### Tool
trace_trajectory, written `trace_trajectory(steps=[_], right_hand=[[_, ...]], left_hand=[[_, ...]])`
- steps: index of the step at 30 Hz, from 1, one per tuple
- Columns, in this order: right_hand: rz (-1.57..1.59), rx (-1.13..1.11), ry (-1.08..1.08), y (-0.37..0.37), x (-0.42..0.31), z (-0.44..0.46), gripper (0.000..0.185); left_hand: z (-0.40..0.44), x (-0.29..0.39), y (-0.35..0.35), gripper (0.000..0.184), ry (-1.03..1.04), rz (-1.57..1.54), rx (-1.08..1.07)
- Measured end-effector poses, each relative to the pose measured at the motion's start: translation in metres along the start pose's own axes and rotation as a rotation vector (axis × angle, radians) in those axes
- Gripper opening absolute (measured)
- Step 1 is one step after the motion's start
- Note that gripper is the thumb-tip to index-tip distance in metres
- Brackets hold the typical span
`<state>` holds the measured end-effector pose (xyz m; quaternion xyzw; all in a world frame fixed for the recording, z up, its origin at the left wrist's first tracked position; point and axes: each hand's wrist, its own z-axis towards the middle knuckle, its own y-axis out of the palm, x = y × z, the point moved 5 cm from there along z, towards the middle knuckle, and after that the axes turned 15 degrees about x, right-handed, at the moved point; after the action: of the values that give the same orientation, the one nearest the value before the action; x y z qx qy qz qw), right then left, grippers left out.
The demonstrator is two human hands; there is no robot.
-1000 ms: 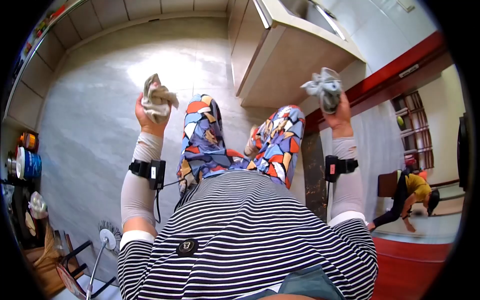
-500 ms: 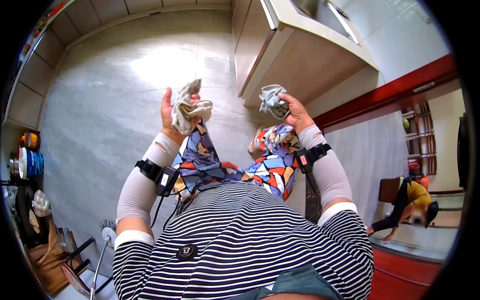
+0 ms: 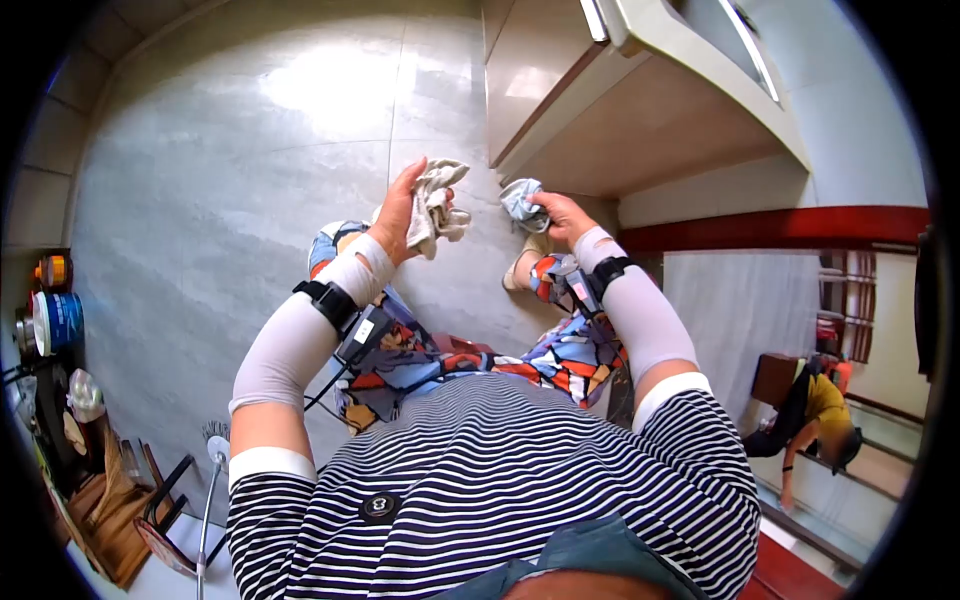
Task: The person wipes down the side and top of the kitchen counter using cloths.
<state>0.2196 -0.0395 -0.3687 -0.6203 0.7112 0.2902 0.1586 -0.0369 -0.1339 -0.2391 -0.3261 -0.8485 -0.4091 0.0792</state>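
Note:
My left hand (image 3: 398, 212) is closed around a crumpled beige cloth (image 3: 434, 212), its folds sticking out past the fingers on the right. In my right hand (image 3: 566, 216) is a bunched light blue-grey cloth (image 3: 522, 203), gripped at its right side between thumb and fingers. Both hands are held out in front of me above the grey floor, with a small gap between the two cloths. Part of each hand's fingers is hidden by the fabric.
A cabinet (image 3: 640, 130) with a sink top stands at the front right. Beyond the red door frame (image 3: 770, 226), another person (image 3: 822, 410) bends down. A blue-and-white bucket (image 3: 58, 322), a stool (image 3: 165, 540) and a long-handled brush (image 3: 212, 480) are at the left.
My left hand has moved right with the beige cloth, and its palm has turned. The right hand shifted slightly left. My legs and the view have shifted as well.

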Motion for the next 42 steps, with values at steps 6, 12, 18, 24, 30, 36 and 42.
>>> trace_trajectory(steps=[6,12,18,24,30,36,42], right_hand=[[-0.007,0.273,0.039,0.001,0.022,0.074,0.028],[-0.004,0.359,0.179,0.008,0.048,0.140,0.037],[0.001,0.319,0.178,0.016,0.071,0.200,0.035],[0.231,0.611,0.104,0.009,0.093,0.220,0.026],[0.584,0.372,0.215,0.002,0.112,0.273,0.023],[0.641,0.147,0.170,0.025,0.071,0.232,0.025],[0.091,0.061,-0.519,0.051,0.005,0.139,0.027]], left_hand=[[0.039,0.009,0.013,0.045,-0.030,0.002,0.007],[0.069,0.013,0.008,0.050,-0.069,-0.162,-0.056],[0.084,0.024,0.011,0.051,-0.062,-0.234,-0.071],[0.083,0.024,0.021,0.050,-0.005,-0.205,-0.007],[0.089,0.034,0.021,0.048,0.126,-0.210,0.021],[0.089,0.035,0.025,0.045,0.144,-0.220,0.022],[0.082,0.044,0.034,0.042,0.170,-0.206,0.027]])
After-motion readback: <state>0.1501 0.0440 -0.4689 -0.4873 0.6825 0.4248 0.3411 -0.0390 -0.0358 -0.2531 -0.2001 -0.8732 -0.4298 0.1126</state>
